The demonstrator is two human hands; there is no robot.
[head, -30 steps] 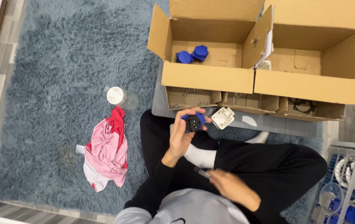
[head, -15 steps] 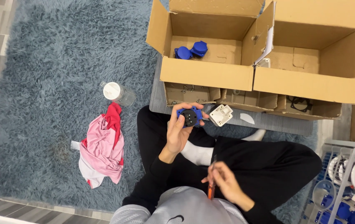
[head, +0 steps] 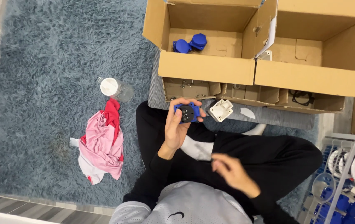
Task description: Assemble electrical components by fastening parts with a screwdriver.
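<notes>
We count two large open cardboard boxes [head: 205, 66] set side by side, and two blue socket parts [head: 190, 43] lying together inside the left one. A third blue socket part [head: 187, 112] sits in the left hand [head: 176, 127], so we make that three blue ones outside the rack, plus one white socket piece [head: 221, 110] just beside it. We also see one clear bottle [head: 116, 88] with a white cap, one pink and red cloth [head: 102, 143], and two hands, the right hand [head: 230, 172] being blurred.

Shaggy rug [head: 41, 62], matt cardboard box [head: 204, 68], plastic socket [head: 187, 113]
</notes>
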